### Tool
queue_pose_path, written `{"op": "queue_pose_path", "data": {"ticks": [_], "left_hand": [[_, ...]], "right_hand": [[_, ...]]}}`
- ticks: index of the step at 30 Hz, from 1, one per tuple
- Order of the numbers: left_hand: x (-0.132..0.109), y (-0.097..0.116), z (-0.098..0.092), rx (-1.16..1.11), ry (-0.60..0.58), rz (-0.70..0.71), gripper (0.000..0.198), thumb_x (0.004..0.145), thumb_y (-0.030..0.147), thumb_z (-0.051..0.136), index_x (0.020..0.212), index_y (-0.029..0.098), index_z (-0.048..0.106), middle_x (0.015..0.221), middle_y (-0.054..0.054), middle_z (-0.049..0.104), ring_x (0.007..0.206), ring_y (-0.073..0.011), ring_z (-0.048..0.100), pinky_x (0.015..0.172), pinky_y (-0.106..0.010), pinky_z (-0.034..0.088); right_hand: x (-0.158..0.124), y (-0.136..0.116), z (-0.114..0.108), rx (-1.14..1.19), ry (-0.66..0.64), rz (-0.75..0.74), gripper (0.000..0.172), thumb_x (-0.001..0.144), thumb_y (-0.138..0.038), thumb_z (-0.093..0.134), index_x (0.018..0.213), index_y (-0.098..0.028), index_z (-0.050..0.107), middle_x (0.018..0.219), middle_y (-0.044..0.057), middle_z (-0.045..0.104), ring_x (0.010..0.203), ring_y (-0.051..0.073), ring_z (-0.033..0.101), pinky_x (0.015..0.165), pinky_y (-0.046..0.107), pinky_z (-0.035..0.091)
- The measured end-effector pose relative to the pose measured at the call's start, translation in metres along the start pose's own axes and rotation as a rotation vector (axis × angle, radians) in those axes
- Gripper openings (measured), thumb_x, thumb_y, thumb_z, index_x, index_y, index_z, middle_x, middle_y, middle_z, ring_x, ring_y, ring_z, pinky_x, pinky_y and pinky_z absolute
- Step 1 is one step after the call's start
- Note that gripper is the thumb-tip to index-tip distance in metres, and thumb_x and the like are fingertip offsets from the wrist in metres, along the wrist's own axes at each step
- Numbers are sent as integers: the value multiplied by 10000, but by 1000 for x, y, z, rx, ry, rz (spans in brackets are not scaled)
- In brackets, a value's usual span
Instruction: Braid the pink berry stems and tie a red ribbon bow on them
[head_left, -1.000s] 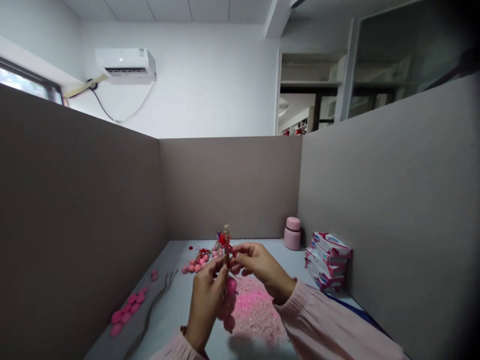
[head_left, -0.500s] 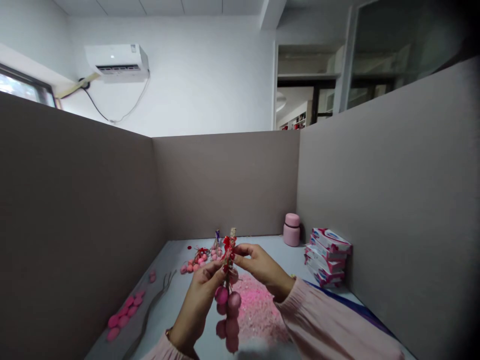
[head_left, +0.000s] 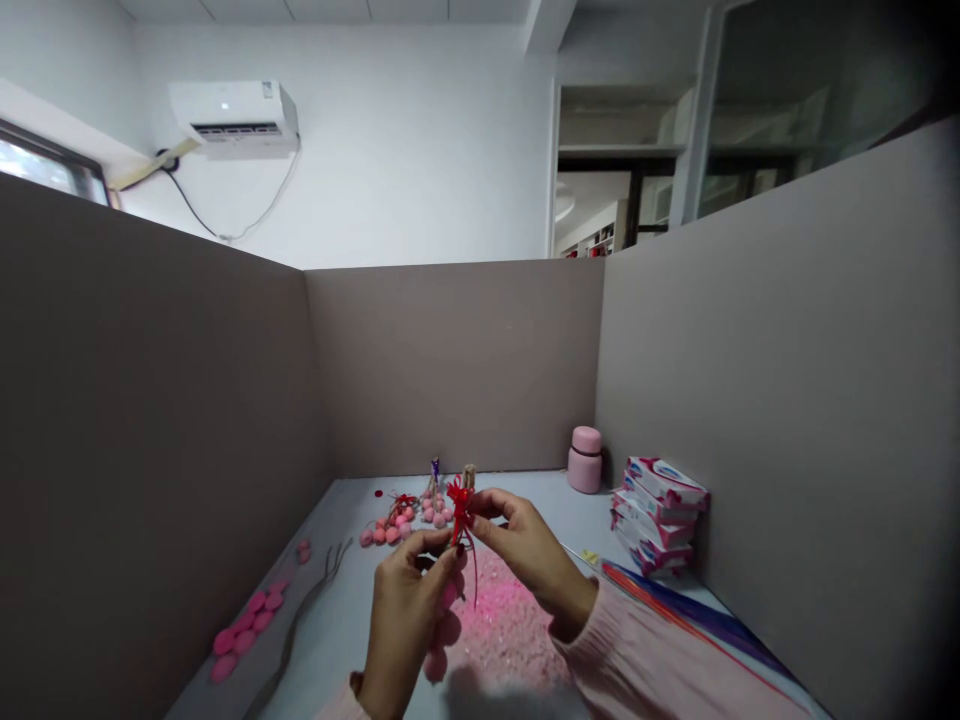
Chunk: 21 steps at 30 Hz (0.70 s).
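In front of me hangs a bunch of pink balls [head_left: 444, 636] with a beige cord loop [head_left: 469, 477] at its top. A red ribbon bow [head_left: 459, 496] sits on the stem below the loop, one thin tail dangling. My left hand [head_left: 409, 595] is closed, thumb and forefinger pinching the stem just under the bow and hiding part of the balls. My right hand [head_left: 523, 545] pinches the red ribbon at the bow's right side. Beneath both hands lies a pink, glittery heap [head_left: 506, 625] on the table.
Loose pink discs [head_left: 244, 630] and grey-brown cords [head_left: 296, 625] lie at left. Finished-looking ball bunches [head_left: 390, 522] rest at the back. A pink flask [head_left: 584, 460], stacked tissue packs [head_left: 656, 515] and blue and red ribbons [head_left: 675, 600] stand or lie right. Grey partitions [head_left: 450, 370] enclose the table.
The bow now faces me and looks fuller, with a tail hanging down. The bunch has turned, and its balls are now mostly behind my left hand. More red ribbon shows at right.
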<state>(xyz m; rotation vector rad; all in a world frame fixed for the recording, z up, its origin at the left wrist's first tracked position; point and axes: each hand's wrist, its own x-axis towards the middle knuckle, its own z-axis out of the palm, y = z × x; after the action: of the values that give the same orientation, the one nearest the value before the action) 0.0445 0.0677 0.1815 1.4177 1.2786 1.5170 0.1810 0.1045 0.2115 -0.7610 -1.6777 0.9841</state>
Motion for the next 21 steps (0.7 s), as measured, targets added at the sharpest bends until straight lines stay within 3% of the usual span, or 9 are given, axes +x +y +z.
{"op": "queue_pose_path", "data": {"ticks": [5, 9, 13, 16, 21], "left_hand": [[-6, 5, 2, 170, 66, 71, 118, 761, 299, 556, 760, 185, 588, 499, 41, 558, 409, -123, 509, 414, -219, 387], [-2, 5, -1, 246, 45, 170, 55, 730, 233, 585, 698, 191, 569, 613, 13, 615, 492, -135, 562, 493, -229, 421], [9, 1, -11, 103, -68, 122, 102, 730, 266, 588, 789, 184, 588, 754, -21, 649, 626, -168, 600, 542, -237, 434], [18, -5, -22, -31, -53, 81, 216, 759, 333, 564, 900, 175, 609, 870, -54, 652, 811, -196, 587, 672, -263, 432], [19, -19, -30, -104, -27, -59, 312, 791, 414, 507, 943, 159, 602, 971, -90, 641, 907, -216, 562, 727, -302, 417]], "right_hand": [[-4, 6, 9, 55, -37, 72, 137, 732, -232, 595, 806, -149, 673, 758, 29, 657, 750, 184, 566, 711, 297, 419], [-4, 5, 16, 125, -80, 67, 163, 736, -254, 605, 838, -156, 687, 736, 21, 649, 749, 182, 560, 698, 287, 415], [4, -1, 14, 202, -126, 49, 225, 731, -353, 623, 832, -166, 694, 701, 7, 626, 689, 155, 535, 654, 267, 398], [12, -3, 8, 282, -162, 111, 279, 695, -403, 652, 818, -155, 687, 637, -6, 600, 603, 130, 509, 620, 264, 384], [25, 0, -1, 340, -210, 146, 316, 660, -432, 679, 801, -149, 666, 655, -8, 596, 567, 98, 469, 548, 227, 327]]}}
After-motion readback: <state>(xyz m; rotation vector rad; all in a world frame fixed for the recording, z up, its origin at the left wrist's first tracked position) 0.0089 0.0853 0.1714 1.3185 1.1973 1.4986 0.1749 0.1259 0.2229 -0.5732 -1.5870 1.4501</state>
